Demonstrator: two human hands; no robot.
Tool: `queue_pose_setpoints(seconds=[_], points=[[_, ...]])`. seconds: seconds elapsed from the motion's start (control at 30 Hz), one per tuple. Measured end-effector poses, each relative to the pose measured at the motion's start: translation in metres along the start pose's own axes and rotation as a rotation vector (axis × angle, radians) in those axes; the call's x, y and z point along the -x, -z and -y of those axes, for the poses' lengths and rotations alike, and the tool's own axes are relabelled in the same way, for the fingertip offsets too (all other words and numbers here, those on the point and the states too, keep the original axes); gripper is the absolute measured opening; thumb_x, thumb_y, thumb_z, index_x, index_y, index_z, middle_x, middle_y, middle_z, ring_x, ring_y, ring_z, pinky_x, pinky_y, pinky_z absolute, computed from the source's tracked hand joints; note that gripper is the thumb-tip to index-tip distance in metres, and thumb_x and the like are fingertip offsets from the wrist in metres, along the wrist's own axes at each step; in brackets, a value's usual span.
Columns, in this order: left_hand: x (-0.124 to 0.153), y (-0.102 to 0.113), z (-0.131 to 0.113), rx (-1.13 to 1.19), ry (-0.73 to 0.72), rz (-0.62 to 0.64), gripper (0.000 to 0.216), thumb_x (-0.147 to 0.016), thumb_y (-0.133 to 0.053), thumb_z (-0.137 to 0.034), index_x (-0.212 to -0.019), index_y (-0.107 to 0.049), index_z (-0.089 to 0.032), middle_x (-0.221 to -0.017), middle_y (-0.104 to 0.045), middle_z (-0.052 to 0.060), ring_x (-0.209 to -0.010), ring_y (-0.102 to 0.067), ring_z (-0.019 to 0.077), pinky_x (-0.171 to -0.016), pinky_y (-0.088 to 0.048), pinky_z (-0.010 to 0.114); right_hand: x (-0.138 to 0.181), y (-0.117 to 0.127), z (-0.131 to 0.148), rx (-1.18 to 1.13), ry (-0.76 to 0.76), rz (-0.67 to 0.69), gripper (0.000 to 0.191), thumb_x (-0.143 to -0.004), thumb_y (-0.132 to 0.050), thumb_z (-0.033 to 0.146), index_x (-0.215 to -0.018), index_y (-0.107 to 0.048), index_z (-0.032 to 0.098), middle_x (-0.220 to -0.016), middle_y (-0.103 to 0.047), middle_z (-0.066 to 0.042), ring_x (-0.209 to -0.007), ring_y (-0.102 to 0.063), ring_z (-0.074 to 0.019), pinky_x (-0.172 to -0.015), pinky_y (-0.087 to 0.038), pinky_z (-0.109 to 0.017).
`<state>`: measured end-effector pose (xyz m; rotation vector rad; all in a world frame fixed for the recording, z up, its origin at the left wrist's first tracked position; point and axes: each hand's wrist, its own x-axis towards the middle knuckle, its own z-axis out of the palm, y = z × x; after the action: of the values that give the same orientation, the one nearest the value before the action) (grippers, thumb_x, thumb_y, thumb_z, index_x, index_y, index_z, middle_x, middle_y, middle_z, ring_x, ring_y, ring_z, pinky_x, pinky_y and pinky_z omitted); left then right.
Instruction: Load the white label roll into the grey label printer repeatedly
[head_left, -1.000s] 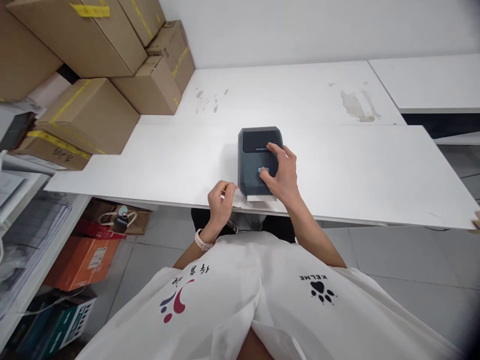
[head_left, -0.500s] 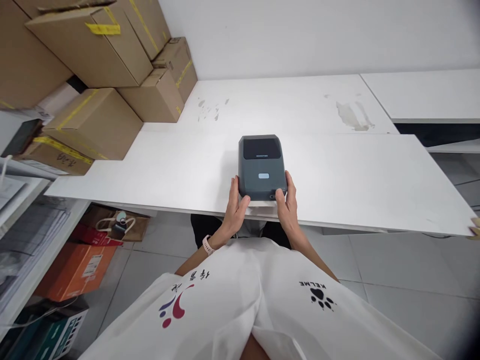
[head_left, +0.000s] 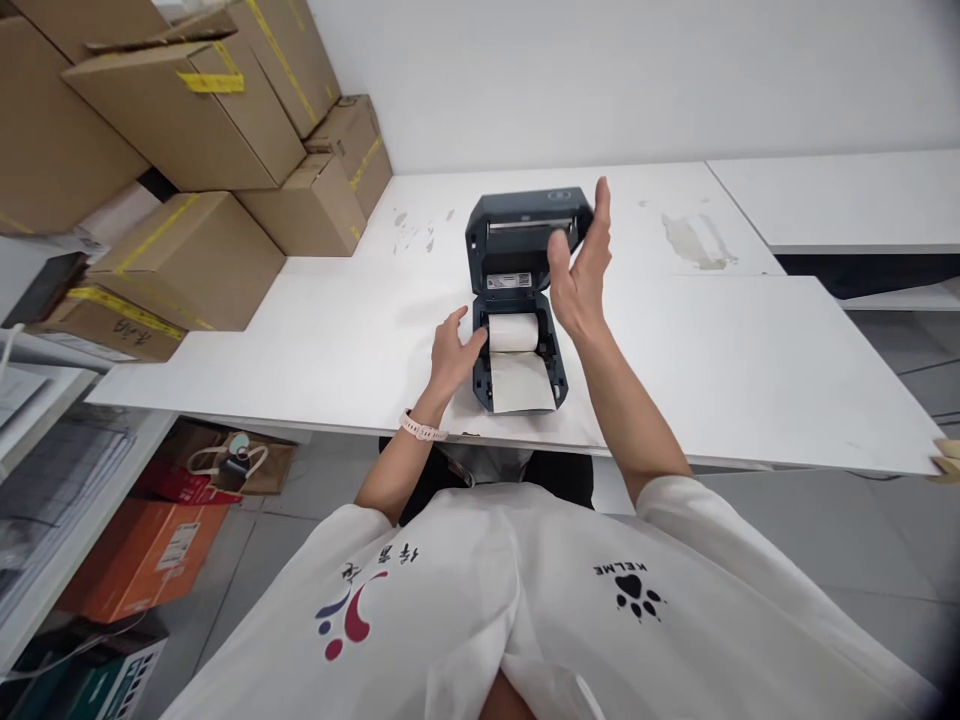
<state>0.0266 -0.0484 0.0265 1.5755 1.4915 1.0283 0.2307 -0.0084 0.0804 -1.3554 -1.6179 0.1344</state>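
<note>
A dark grey label printer (head_left: pixel 517 290) sits on the white table (head_left: pixel 705 360) near its front edge, with its lid (head_left: pixel 525 225) swung up and back. Inside lies a white paper roll (head_left: pixel 514 333), and a strip of paper runs out toward the front. My right hand (head_left: pixel 579 268) is raised at the lid's right side, fingers stretched up, thumb against the lid's inner face. My left hand (head_left: pixel 452 352) rests on the printer's left side by the roll, its thumb at the roll's end. A pale watch is on my left wrist.
Several taped cardboard boxes (head_left: pixel 195 160) are stacked at the table's back left. A second white table (head_left: pixel 840 200) stands at the right. Under and left of the table are shelves, an orange box (head_left: pixel 142 545) and a brown bag (head_left: pixel 240 462) on the tiled floor.
The printer's lid, shut half a second ago, now stands open, showing the paper roll. My right hand rose with the lid; my left hand moved from the front corner to the left side.
</note>
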Motion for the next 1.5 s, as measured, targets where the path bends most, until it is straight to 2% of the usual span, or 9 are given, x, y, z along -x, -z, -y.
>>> queue_pose_setpoints(seconds=[0.17,0.33,0.4,0.57,0.67,0.9,1.03,1.2,1.5], points=[[-0.006,-0.006,0.013,-0.121,0.112,0.195,0.076,-0.084,-0.059,-0.031,-0.157,-0.036,-0.026,-0.151,-0.056,0.011,-0.120,-0.064,0.0303,-0.097,-0.051,0.040,-0.055,-0.012,-0.015,-0.019,-0.034,-0.012,0.080,-0.097,-0.023,0.073,-0.163,0.003,0.034,-0.164,-0.033,-0.011,-0.151,-0.031,-0.0373,-0.118,-0.025,-0.068],[-0.005,-0.012,0.014,-0.118,0.144,0.176,0.061,-0.083,-0.053,-0.029,-0.144,-0.054,-0.022,-0.141,-0.065,0.010,-0.121,-0.064,0.0313,-0.094,-0.052,0.039,-0.031,-0.002,0.010,0.125,0.125,-0.161,0.065,-0.101,-0.032,0.063,-0.154,-0.035,0.025,-0.156,-0.043,-0.013,-0.147,-0.035,-0.0321,-0.120,-0.029,-0.057],[-0.006,-0.013,0.012,-0.151,0.129,0.174,0.056,-0.083,-0.051,-0.026,-0.138,-0.059,-0.022,-0.134,-0.069,0.009,-0.116,-0.066,0.0312,-0.092,-0.052,0.039,-0.010,0.002,0.018,0.171,0.201,0.006,0.051,-0.103,-0.034,0.052,-0.140,-0.053,0.022,-0.142,-0.058,-0.014,-0.138,-0.047,-0.0329,-0.115,-0.035,-0.055],[-0.009,-0.016,0.009,-0.266,0.124,0.190,0.048,-0.082,-0.048,-0.024,-0.128,-0.064,-0.024,-0.111,-0.074,0.008,-0.100,-0.068,0.0312,-0.086,-0.052,0.041,0.015,-0.014,0.009,0.356,0.199,0.892,0.058,-0.088,-0.064,0.045,-0.140,-0.056,0.022,-0.137,-0.065,-0.014,-0.125,-0.059,-0.0376,-0.102,-0.046,-0.050],[-0.010,-0.017,0.010,-0.240,0.125,0.173,0.049,-0.080,-0.049,-0.022,-0.127,-0.064,-0.023,-0.111,-0.074,0.009,-0.100,-0.067,0.0312,-0.086,-0.051,0.041,0.010,-0.032,0.001,0.528,0.149,1.042,0.079,-0.079,-0.074,0.047,-0.147,-0.047,0.017,-0.135,-0.065,-0.020,-0.123,-0.062,-0.0414,-0.103,-0.045,-0.054],[-0.008,-0.017,0.016,-0.127,0.103,0.165,0.049,-0.077,-0.050,-0.022,-0.124,-0.066,-0.022,-0.111,-0.074,0.010,-0.098,-0.066,0.0326,-0.085,-0.050,0.043,0.007,0.026,-0.005,-0.036,0.130,0.941,0.074,-0.070,-0.082,0.046,-0.138,-0.058,0.030,-0.142,-0.064,-0.005,-0.126,-0.062,-0.0329,-0.107,-0.049,-0.047],[-0.004,-0.017,0.019,-0.054,0.090,0.152,0.052,-0.079,-0.048,-0.022,-0.129,-0.064,-0.023,-0.117,-0.073,0.009,-0.098,-0.066,0.0312,-0.085,-0.051,0.042,0.045,0.073,-0.048,-0.394,-0.105,0.559,0.088,-0.062,-0.087,0.055,-0.139,-0.055,0.027,-0.143,-0.061,-0.009,-0.131,-0.059,-0.0345,-0.110,-0.049,-0.049],[-0.004,-0.019,0.021,-0.014,0.100,0.140,0.057,-0.079,-0.049,-0.022,-0.134,-0.063,-0.022,-0.121,-0.072,0.009,-0.101,-0.066,0.0302,-0.088,-0.051,0.042,0.103,0.069,-0.116,-0.556,-0.474,0.128,0.103,-0.049,-0.089,0.061,-0.138,-0.050,0.027,-0.144,-0.059,-0.013,-0.137,-0.055,-0.0354,-0.113,-0.047,-0.049],[-0.002,-0.019,0.022,0.054,0.112,0.138,0.061,-0.079,-0.050,-0.021,-0.139,-0.061,-0.020,-0.125,-0.072,0.009,-0.102,-0.066,0.0281,-0.092,-0.051,0.041,0.130,0.064,-0.130,-0.339,-0.596,0.215,0.097,-0.059,-0.090,0.047,-0.144,-0.047,0.026,-0.148,-0.057,-0.015,-0.135,-0.058,-0.0350,-0.111,-0.052,-0.050]])
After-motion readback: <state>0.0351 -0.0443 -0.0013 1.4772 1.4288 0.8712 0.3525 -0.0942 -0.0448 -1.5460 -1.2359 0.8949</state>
